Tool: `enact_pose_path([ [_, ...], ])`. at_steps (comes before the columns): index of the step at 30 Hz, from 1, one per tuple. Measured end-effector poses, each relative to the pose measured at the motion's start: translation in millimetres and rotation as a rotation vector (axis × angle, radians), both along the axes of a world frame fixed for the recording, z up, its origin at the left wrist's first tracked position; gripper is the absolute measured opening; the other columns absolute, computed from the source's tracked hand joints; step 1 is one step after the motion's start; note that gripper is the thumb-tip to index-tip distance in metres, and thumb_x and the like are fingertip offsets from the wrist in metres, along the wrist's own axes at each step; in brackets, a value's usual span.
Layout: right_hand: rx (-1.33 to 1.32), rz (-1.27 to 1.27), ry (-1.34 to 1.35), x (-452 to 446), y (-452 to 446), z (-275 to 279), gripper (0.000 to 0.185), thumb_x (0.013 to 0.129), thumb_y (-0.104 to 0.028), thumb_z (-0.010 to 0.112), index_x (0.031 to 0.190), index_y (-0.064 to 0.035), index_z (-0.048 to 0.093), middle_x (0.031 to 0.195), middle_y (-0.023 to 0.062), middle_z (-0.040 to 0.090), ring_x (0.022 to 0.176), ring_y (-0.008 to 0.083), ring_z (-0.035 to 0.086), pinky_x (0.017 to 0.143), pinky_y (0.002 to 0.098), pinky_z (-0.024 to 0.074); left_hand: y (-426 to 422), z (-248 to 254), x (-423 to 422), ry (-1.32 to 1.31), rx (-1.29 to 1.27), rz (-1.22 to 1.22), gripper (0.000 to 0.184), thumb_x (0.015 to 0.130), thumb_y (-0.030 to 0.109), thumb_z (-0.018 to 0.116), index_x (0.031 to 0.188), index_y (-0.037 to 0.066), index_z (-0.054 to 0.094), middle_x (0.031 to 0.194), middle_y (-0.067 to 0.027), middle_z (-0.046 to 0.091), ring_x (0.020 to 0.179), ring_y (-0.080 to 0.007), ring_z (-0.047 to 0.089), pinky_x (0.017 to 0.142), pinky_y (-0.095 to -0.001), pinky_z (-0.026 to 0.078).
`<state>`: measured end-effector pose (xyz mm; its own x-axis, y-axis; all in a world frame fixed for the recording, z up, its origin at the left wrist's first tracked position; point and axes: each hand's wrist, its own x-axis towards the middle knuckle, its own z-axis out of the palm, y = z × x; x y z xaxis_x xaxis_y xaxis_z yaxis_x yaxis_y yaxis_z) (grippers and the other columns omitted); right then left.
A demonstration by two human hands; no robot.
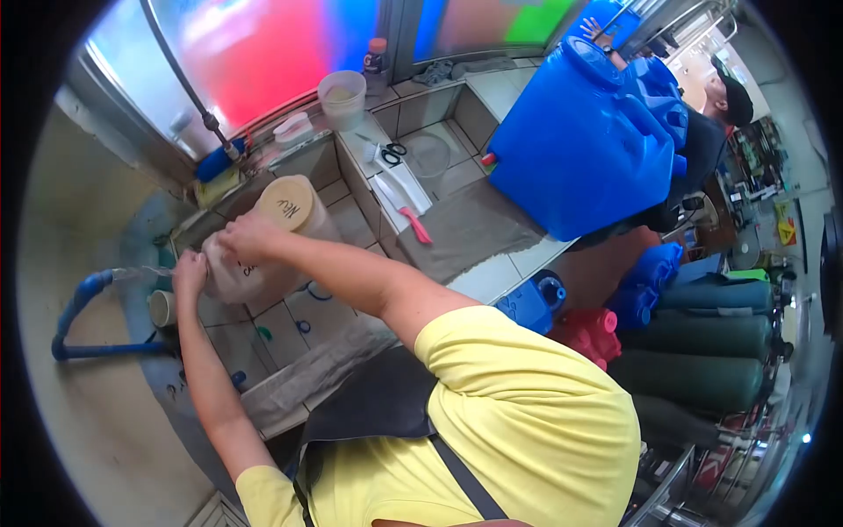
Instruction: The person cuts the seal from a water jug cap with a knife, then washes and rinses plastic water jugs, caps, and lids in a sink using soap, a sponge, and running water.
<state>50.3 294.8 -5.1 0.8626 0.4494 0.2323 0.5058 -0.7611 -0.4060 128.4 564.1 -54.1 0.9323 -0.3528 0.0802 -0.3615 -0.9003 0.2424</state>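
Note:
A cloudy plastic tub [263, 279] with handwriting on its side is in the tiled basin. A beige lid [285, 204] marked "New" shows at its upper end. My right hand [255, 235] reaches across the tub, its bent fingers closed at the side. At the tub's left edge, my left hand [189, 270] is closed too, its fingertips partly hidden. Water [140, 273] runs from the blue pipe [86, 288] toward my left hand.
A small white cup [162, 308] stands near the pipe. On the ledge are black scissors [392, 155], a pink-handled tool [416, 226] and a white bucket [342, 98]. A large blue jug [580, 140] stands right, with a person [716, 114] behind it. A grey cloth [474, 230] covers the counter edge.

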Motion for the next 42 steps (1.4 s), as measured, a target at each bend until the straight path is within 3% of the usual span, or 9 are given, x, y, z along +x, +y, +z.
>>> enact_pose_path([
  [3,-0.016,0.006,-0.014,-3.7,2.2,4.4,0.038,0.089,-0.039,0.058,0.113,-0.0104,0.064,0.104,0.0136,0.068,0.101,0.0334,0.065,0.087,0.0477,0.0497,3.5,4.0,7.2,0.034,-0.001,0.08,0.042,0.093,0.037,0.048,0.083,-0.002,0.059,0.093,-0.0222,0.067,0.087,-0.0377,0.064,0.072,-0.0453,0.05],
  [5,-0.034,0.008,-0.016,-5.2,0.7,6.1,0.037,0.09,-0.039,0.057,0.113,-0.0106,0.064,0.103,0.0132,0.067,0.1,0.0329,0.065,0.086,0.0478,0.0495,-14.6,35.8,-5.6,0.729,-0.302,0.449,0.046,0.096,0.04,0.046,0.081,-0.002,0.06,0.085,-0.0178,0.065,0.084,-0.0282,0.065,0.069,-0.0391,0.049],
  [17,-0.004,0.008,-0.053,-3.8,2.4,0.7,0.036,0.087,-0.038,0.057,0.108,-0.0084,0.066,0.102,0.0137,0.068,0.098,0.0333,0.066,0.085,0.0482,0.0497,-29.5,16.4,-77.8,-0.161,-0.313,0.12,0.044,0.102,0.045,0.044,0.11,0.005,0.06,0.106,-0.0178,0.064,0.097,-0.0378,0.06,0.084,-0.0442,0.048],
  [28,0.002,0.029,0.013,0.9,-0.4,4.3,0.038,0.088,-0.042,0.06,0.107,-0.0097,0.066,0.103,0.0148,0.069,0.098,0.0347,0.066,0.084,0.0482,0.0514,0.2,15.2,-16.0,-0.002,0.326,-0.107,0.038,0.1,0.034,0.035,0.101,0.009,0.063,0.103,-0.0219,0.067,0.096,-0.0455,0.061,0.082,-0.0564,0.048],
  [31,0.006,0.108,0.102,-1.8,-6.4,18.2,0.033,0.088,-0.039,0.062,0.101,-0.0088,0.066,0.103,0.0161,0.069,0.098,0.0361,0.066,0.083,0.0499,0.052,10.1,-9.7,14.8,0.35,0.097,0.121,0.06,0.097,0.051,0.039,0.108,-0.002,0.067,0.113,-0.0277,0.064,0.112,-0.0445,0.06,0.092,-0.0521,0.048],
  [34,-0.052,0.121,0.067,0.3,-2.7,12.7,0.037,0.091,-0.04,0.06,0.11,-0.008,0.065,0.106,0.0168,0.068,0.102,0.0362,0.065,0.086,0.0494,0.0513,-7.0,17.4,-9.4,0.644,-0.174,0.287,0.062,0.095,0.058,0.042,0.07,0.006,0.065,0.056,-0.0128,0.058,0.043,-0.022,0.05,0.045,-0.0406,0.04],
  [36,-0.036,0.137,0.017,-3.6,-4.8,11.2,0.04,0.093,-0.04,0.058,0.12,-0.0104,0.062,0.109,0.0152,0.067,0.102,0.0358,0.064,0.087,0.0486,0.0505,-14.4,35.9,-19.7,0.874,-0.346,0.364,0.061,0.096,0.056,0.041,0.067,0.005,0.059,0.053,-0.0115,0.055,0.04,-0.022,0.051,0.041,-0.0388,0.039],
  [39,-0.006,0.154,-0.031,-1.7,-6.0,6.6,0.04,0.095,-0.04,0.055,0.124,-0.0123,0.06,0.11,0.0144,0.066,0.102,0.0355,0.064,0.087,0.0483,0.0502,-26.3,54.9,-32.1,0.856,-0.319,0.441,0.061,0.095,0.056,0.042,0.072,0.002,0.06,0.057,-0.0142,0.06,0.05,-0.0282,0.061,0.048,-0.0416,0.046],
  [42,-0.034,0.138,-0.037,-1.3,-6.6,4.7,0.039,0.097,-0.04,0.052,0.124,-0.0134,0.06,0.11,0.0141,0.065,0.102,0.0353,0.063,0.087,0.0482,0.0501,-45.7,64.9,-62.6,0.062,0.089,0.279,0.05,0.093,0.05,0.049,0.081,0.004,0.062,0.073,-0.0155,0.067,0.07,-0.0328,0.067,0.062,-0.0436,0.052],
])
